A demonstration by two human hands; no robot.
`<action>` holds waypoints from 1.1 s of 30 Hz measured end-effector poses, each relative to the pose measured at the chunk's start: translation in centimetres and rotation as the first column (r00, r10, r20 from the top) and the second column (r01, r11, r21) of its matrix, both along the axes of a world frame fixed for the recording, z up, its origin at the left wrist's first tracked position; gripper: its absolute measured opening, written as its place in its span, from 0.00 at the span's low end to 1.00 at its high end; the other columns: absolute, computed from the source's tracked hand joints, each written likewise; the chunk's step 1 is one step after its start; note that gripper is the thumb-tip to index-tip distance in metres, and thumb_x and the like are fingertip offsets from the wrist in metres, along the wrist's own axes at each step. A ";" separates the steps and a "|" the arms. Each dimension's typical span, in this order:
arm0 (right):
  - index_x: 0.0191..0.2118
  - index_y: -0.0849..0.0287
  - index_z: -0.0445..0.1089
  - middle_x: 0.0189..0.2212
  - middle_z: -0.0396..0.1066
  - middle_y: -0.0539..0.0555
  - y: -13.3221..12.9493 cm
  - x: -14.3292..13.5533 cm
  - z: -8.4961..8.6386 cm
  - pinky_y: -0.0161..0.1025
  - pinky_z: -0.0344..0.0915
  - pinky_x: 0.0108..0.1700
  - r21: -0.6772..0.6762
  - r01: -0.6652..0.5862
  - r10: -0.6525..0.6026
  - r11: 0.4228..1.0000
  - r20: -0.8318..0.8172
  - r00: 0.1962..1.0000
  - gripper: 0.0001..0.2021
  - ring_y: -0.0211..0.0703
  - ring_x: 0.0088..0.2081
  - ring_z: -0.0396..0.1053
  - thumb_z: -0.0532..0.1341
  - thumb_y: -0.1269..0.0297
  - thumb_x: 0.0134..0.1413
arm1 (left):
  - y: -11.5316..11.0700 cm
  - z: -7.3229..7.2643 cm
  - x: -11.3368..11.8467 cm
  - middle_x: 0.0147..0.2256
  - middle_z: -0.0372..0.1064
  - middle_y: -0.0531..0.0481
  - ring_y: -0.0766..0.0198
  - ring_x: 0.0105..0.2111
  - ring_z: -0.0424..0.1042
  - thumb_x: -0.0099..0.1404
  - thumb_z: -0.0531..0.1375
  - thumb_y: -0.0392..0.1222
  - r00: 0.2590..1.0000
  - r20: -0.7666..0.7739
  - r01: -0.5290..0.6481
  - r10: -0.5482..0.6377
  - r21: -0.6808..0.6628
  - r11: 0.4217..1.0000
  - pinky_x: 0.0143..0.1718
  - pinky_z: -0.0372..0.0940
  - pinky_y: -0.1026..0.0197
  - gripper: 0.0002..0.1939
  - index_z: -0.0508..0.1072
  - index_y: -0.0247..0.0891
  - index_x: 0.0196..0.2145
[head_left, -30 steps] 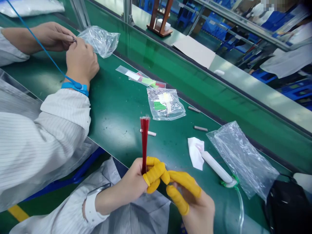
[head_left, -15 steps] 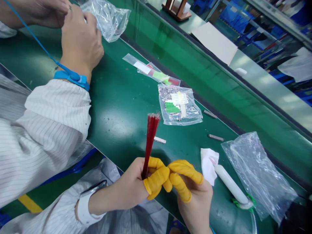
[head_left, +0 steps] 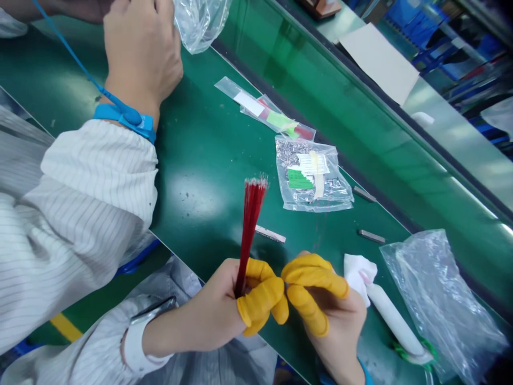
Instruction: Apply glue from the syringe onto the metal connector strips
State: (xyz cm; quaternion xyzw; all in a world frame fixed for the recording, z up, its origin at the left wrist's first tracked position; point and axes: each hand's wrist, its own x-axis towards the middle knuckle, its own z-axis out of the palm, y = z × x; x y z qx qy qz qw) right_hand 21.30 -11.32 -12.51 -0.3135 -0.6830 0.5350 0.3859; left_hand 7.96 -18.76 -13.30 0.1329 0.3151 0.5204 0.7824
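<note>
A bundle of thin red wires (head_left: 251, 219) with pale, frayed-looking tips stands upright in my left hand (head_left: 252, 299), which is closed around its lower end. Yellow finger cots cover the fingertips of both hands. My right hand (head_left: 320, 297) is pinched, its thumb and forefinger meeting the left fingertips. Between them a tiny dark spot shows, too small to name. Just behind the wires a slim grey, marked strip (head_left: 272, 234) lies on the green table (head_left: 200, 155).
A clear bag of small metal parts (head_left: 312, 176) and flat labelled sleeves (head_left: 266, 112) lie beyond my hands. Two dark bars (head_left: 372, 236), a white rod-like handle (head_left: 396, 321) with white cloth, and an empty plastic bag (head_left: 444, 305) are rightward. A co-worker's hand (head_left: 142, 59) works at upper left.
My fingertips have drawn very slightly apart, the right hand moving a little to the right. The whole view has shifted a little. The red bundle stays in my left hand.
</note>
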 end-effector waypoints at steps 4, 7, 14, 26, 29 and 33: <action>0.38 0.49 0.77 0.22 0.70 0.48 0.2 0.2 -1.0 0.29 0.68 0.27 -0.144 -0.025 0.021 0.989 -0.034 0.999 0.08 0.34 0.24 0.65 0.69 0.59 0.49 | 0.1 0.1 -0.2 0.19 0.60 0.56 0.78 0.14 0.51 0.56 0.66 0.57 0.998 0.035 -0.054 0.055 -0.037 0.998 0.13 0.44 0.70 0.23 0.64 0.35 0.25; 0.35 0.47 0.77 0.22 0.71 0.48 -0.4 0.4 -1.8 0.30 0.70 0.28 -0.246 -0.015 0.009 0.969 -0.027 1.000 0.07 0.35 0.25 0.68 0.69 0.57 0.48 | 0.4 0.4 -0.4 0.19 0.62 0.56 0.78 0.13 0.51 0.55 0.66 0.58 0.994 0.089 -0.069 0.070 -0.020 0.997 0.12 0.45 0.70 0.24 0.61 0.36 0.24; 0.39 0.43 0.76 0.25 0.75 0.48 -0.9 0.5 -0.4 0.30 0.70 0.26 -0.123 0.008 -0.010 0.992 -0.017 1.000 0.08 0.37 0.26 0.71 0.67 0.62 0.53 | 0.6 0.6 -0.3 0.18 0.61 0.56 0.77 0.13 0.52 0.57 0.64 0.60 0.998 0.061 0.008 -0.010 0.035 0.999 0.13 0.44 0.69 0.25 0.62 0.35 0.22; 0.35 0.50 0.75 0.26 0.75 0.47 0.8 -0.3 0.7 0.34 0.69 0.33 0.199 -0.097 0.079 0.975 0.095 0.992 0.02 0.36 0.27 0.70 0.65 0.61 0.55 | 0.1 -0.7 0.0 0.20 0.62 0.55 0.78 0.13 0.51 0.58 0.63 0.58 0.994 0.026 -0.107 0.107 0.018 0.994 0.13 0.44 0.69 0.23 0.67 0.33 0.24; 0.31 0.52 0.74 0.25 0.73 0.47 2.3 -0.6 0.2 0.37 0.69 0.35 0.205 -0.081 0.047 0.975 0.166 0.985 0.03 0.38 0.28 0.70 0.64 0.63 0.56 | 0.0 -0.9 -0.3 0.21 0.63 0.54 0.79 0.12 0.48 0.59 0.62 0.59 0.992 -0.046 -0.120 0.119 -0.014 0.993 0.13 0.42 0.68 0.24 0.68 0.33 0.24; 0.30 0.54 0.73 0.28 0.75 0.49 4.8 -1.4 -0.9 0.35 0.68 0.30 0.216 -0.140 0.059 0.966 0.346 0.936 0.04 0.40 0.30 0.71 0.63 0.65 0.56 | -0.3 -0.9 -0.8 0.24 0.66 0.52 0.79 0.13 0.50 0.58 0.62 0.59 0.985 -0.106 -0.142 0.133 -0.081 0.987 0.13 0.42 0.69 0.24 0.67 0.34 0.24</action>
